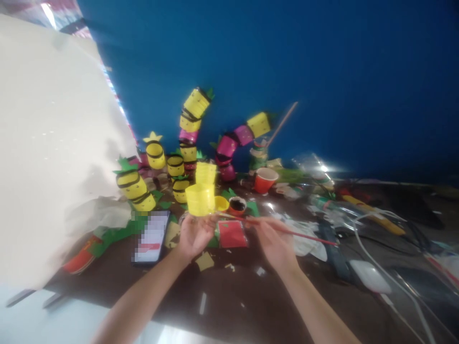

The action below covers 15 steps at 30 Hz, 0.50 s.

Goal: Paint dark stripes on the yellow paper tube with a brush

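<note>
My left hand (pixel 196 234) is closed around the lower edge of a yellow cup (pixel 200 199), holding it above the table. Another ridged yellow piece (pixel 205 172) shows directly behind; whether the two are joined I cannot tell. In my right hand (pixel 274 239) is a thin red paintbrush (pixel 308 236), its tip end pointing left toward the base of the cup. Just beyond the hands stand a small pot of dark paint (pixel 237 205) and a yellow round container (pixel 221 204). Between the hands lies a red square packet (pixel 233 234).
Yellow and magenta cup figures with black bands, one a tall curved stack (pixel 189 153), line the blue wall. A phone (pixel 151 236) lies left. A red cup (pixel 265 180) stands behind. Cables (pixel 387 215), a white adapter (pixel 370 276) and plastic wrapping crowd the right.
</note>
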{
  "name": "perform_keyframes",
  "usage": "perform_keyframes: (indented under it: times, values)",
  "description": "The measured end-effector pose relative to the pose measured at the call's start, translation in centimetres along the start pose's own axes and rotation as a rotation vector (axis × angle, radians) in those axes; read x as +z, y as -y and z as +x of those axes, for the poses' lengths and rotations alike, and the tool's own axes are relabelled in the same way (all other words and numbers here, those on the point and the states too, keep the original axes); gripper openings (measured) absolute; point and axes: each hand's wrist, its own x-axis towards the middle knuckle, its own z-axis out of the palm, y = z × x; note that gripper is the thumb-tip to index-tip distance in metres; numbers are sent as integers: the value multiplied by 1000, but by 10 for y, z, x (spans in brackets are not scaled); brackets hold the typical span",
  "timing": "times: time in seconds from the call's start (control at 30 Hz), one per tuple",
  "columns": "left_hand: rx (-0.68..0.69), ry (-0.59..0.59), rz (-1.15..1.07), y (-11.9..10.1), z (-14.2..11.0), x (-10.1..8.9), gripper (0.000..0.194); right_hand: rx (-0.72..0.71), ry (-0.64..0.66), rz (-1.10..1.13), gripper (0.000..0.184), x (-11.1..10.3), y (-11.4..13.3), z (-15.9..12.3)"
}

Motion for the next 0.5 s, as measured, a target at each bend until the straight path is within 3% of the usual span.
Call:
perform_keyframes:
  times: [0.33,0.5]
  values:
    - [-59,30,-33,0,1,-4,49,-88,-70,-329,11,-10,-5,0]
    - [-55,22,-60,-1,0,-1,51,-104,-80,-262,15,-12,-8,0]
